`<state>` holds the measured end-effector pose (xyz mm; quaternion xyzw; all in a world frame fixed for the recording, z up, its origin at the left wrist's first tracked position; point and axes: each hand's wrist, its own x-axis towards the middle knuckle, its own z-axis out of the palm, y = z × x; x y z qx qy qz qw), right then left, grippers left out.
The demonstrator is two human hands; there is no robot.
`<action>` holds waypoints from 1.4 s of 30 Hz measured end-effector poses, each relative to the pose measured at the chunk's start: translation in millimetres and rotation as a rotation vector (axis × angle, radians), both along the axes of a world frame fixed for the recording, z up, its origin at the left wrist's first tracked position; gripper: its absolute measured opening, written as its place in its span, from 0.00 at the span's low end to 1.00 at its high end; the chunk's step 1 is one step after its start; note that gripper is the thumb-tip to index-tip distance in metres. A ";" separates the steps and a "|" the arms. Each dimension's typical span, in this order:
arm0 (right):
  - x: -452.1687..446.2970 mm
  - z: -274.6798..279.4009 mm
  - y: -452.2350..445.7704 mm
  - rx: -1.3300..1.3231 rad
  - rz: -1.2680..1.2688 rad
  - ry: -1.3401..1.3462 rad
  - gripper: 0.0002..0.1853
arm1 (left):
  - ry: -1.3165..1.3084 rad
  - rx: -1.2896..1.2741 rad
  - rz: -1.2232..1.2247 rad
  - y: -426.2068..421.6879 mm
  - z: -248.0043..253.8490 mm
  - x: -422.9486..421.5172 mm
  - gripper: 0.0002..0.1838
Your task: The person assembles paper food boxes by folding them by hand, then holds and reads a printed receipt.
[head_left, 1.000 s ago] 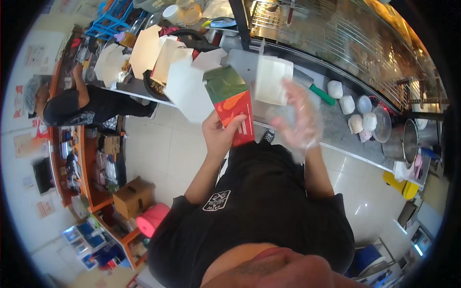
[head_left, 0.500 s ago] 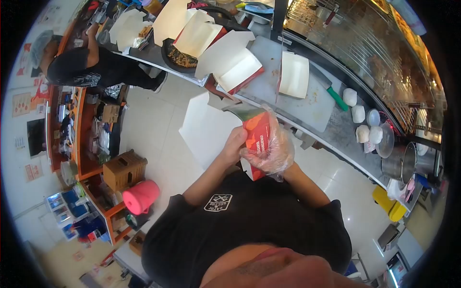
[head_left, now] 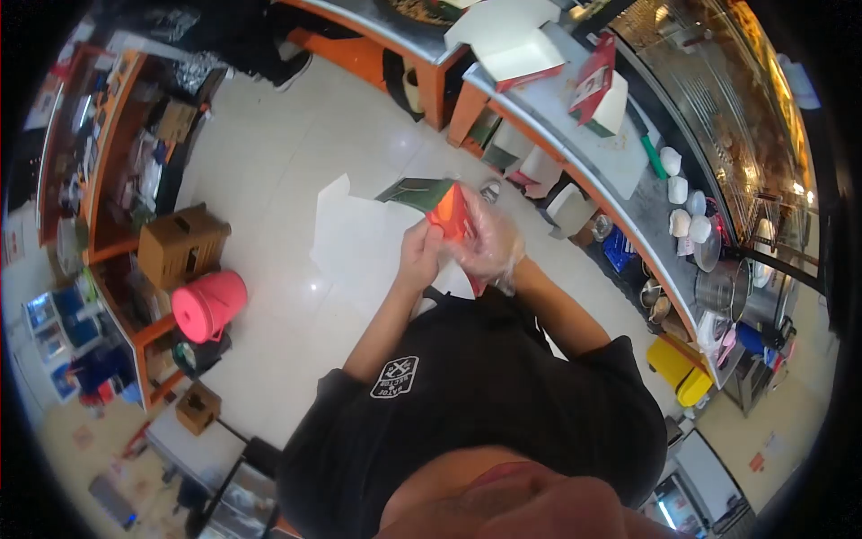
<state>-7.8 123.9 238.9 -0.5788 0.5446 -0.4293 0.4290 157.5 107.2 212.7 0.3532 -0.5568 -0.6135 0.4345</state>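
In front of my chest a red and green cardboard box [head_left: 453,214] is held between both hands, its large white flap [head_left: 355,238] spread out to the left. My left hand [head_left: 420,255], bare, grips the box's near left side with the thumb on it. A clear plastic glove covers my right hand [head_left: 489,235], which is wrapped round the box's right side and hides part of it. On the counter beyond stand a red and white open box [head_left: 600,99] and another open white box [head_left: 516,56].
A green-handled knife [head_left: 654,157] lies on the counter beside several white round items and a steel pot [head_left: 718,286]. The glass display case [head_left: 709,99] is behind. A pink bucket [head_left: 208,305] and a cardboard carton [head_left: 183,244] are at left. Another person's leg [head_left: 260,58] shows at upper left.
The view has swung away from the counter. My right hand, apart from the box a second ago, closed round it. A red side now shows on the counter box beside the knife.
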 end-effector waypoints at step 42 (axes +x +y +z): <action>-93.1 -578.0 -44.7 0.469 -0.569 -0.837 0.30 | -0.452 0.576 0.578 134.2 -163.9 236.7 0.09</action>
